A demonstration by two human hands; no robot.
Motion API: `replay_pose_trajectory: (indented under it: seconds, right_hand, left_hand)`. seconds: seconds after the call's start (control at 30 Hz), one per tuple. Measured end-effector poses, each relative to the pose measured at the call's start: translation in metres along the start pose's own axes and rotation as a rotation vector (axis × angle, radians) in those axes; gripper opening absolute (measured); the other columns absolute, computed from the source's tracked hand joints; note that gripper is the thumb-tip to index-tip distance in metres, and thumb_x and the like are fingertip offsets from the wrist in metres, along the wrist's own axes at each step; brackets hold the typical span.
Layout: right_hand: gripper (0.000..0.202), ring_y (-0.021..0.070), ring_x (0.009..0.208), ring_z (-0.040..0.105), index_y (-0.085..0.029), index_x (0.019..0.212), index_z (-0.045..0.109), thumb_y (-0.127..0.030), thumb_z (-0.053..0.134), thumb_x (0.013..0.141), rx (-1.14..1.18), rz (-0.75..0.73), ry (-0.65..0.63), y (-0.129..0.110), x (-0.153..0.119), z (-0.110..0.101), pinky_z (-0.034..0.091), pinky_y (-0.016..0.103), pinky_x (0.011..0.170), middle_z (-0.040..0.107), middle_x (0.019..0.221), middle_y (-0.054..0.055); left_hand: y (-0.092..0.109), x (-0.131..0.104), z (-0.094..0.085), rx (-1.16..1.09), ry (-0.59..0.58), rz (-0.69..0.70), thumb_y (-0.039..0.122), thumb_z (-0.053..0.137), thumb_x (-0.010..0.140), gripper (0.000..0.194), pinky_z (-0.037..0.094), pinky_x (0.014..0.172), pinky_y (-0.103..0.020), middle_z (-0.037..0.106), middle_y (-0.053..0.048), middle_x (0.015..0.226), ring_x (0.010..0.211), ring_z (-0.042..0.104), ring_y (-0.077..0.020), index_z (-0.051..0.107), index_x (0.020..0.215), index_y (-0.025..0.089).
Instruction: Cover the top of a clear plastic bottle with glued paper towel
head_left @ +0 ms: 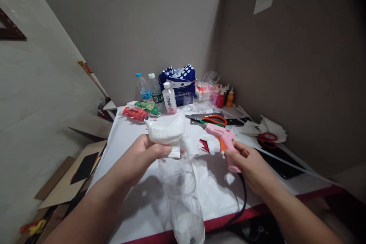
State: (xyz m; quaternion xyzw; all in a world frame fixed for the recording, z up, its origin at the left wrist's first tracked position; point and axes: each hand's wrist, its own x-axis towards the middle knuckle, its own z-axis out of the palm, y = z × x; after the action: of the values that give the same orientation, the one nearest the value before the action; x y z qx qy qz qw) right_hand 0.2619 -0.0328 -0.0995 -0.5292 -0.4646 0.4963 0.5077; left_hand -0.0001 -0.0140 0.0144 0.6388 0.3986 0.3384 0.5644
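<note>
My left hand (148, 150) is closed on a white bird-shaped paper piece (167, 129), thumb pressed on its lower flap. In my right hand (248, 160) is a pink glue gun (223, 134) with an orange trigger, its green-collared nozzle pointing left. A black cord runs down from its handle. Below my left hand a clear plastic bottle (181, 190) extends toward the table's front edge. Whether it touches the paper piece I cannot tell. Between the hands lies a small red piece (204, 146) on the white tabletop (137, 198).
Orange-handled scissors (219, 119) lie behind the glue gun, red-handled scissors (267, 137) at the right. A pink-labelled bottle (169, 99), other bottles, a blue bag (183, 87) and several paint bottles (220, 100) stand at the back. Red and green wrappers (135, 113) lie back left.
</note>
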Motion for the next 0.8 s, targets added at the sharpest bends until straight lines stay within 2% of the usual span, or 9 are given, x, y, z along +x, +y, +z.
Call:
replay_pose_trajectory:
  seconds: [0.1, 0.2, 0.3, 0.4, 0.53, 0.6, 0.8]
  right_hand:
    - [0.024, 0.0084, 0.052, 0.042, -0.018, 0.081, 0.057, -0.038, 0.067, 0.077, 0.230, 0.011, 0.013, -0.017, -0.010, 0.005, 0.032, 0.019, 0.046, 0.052, 0.063, -0.003]
    - [0.031, 0.0090, 0.047, 0.042, -0.018, 0.083, 0.059, -0.048, 0.062, 0.082, 0.292, 0.004, -0.022, -0.031, -0.023, 0.009, 0.032, 0.021, 0.043, 0.057, 0.060, 0.000]
    - [0.044, 0.0106, 0.048, 0.048, -0.017, 0.073, 0.064, -0.058, 0.056, 0.085, 0.258, -0.068, -0.043, -0.039, -0.037, 0.010, 0.034, 0.022, 0.042, 0.063, 0.068, 0.006]
    - [0.042, 0.0147, 0.062, 0.057, -0.017, 0.060, 0.063, -0.053, 0.064, 0.081, 0.212, -0.145, -0.031, -0.040, -0.048, 0.011, 0.043, 0.023, 0.048, 0.068, 0.085, 0.009]
    - [0.030, 0.0152, 0.058, 0.056, -0.019, 0.079, 0.073, -0.048, 0.066, 0.080, 0.036, -0.135, 0.030, -0.040, -0.059, 0.016, 0.045, 0.023, 0.047, 0.066, 0.069, 0.006]
    - [0.028, 0.0158, 0.059, 0.057, -0.020, 0.077, 0.073, -0.047, 0.067, 0.079, -0.003, -0.175, 0.078, -0.040, -0.060, 0.020, 0.048, 0.023, 0.051, 0.064, 0.064, 0.004]
    - [0.024, 0.0161, 0.060, 0.062, -0.021, 0.082, 0.073, -0.041, 0.060, 0.086, -0.074, -0.297, -0.025, -0.034, -0.054, 0.018, 0.053, 0.023, 0.055, 0.068, 0.071, 0.004]
  left_hand:
    - [0.001, 0.002, 0.002, 0.019, 0.000, -0.033, 0.033, 0.061, 0.067, 0.026, 0.044, 0.078, -0.036, 0.072, -0.009, 0.080, 0.083, 0.062, -0.0271, 0.072, 0.079, 0.012]
    - [0.000, 0.003, 0.002, 0.044, 0.015, -0.062, 0.035, 0.060, 0.066, 0.030, 0.044, 0.078, -0.038, 0.072, -0.011, 0.081, 0.084, 0.061, -0.0292, 0.072, 0.080, 0.011]
    - [-0.002, 0.003, 0.001, 0.022, 0.016, -0.087, 0.034, 0.060, 0.066, 0.030, 0.043, 0.077, -0.038, 0.072, -0.011, 0.084, 0.086, 0.060, -0.0294, 0.072, 0.082, 0.012]
    - [-0.006, 0.003, -0.001, -0.024, 0.011, -0.102, 0.033, 0.062, 0.068, 0.034, 0.043, 0.077, -0.037, 0.072, -0.010, 0.090, 0.089, 0.060, -0.0288, 0.072, 0.093, 0.012]
    - [-0.012, 0.007, -0.002, -0.086, -0.037, -0.070, 0.033, 0.064, 0.071, 0.037, 0.043, 0.078, -0.036, 0.072, -0.011, 0.095, 0.089, 0.061, -0.0284, 0.071, 0.100, 0.012]
    - [-0.014, 0.009, -0.003, -0.109, -0.048, -0.066, 0.033, 0.065, 0.072, 0.035, 0.043, 0.076, -0.035, 0.072, -0.011, 0.094, 0.088, 0.061, -0.0270, 0.072, 0.100, 0.013]
    - [-0.015, 0.009, -0.002, -0.214, -0.066, -0.060, 0.029, 0.068, 0.070, 0.033, 0.042, 0.076, -0.030, 0.074, -0.007, 0.096, 0.087, 0.062, -0.0228, 0.073, 0.100, 0.015]
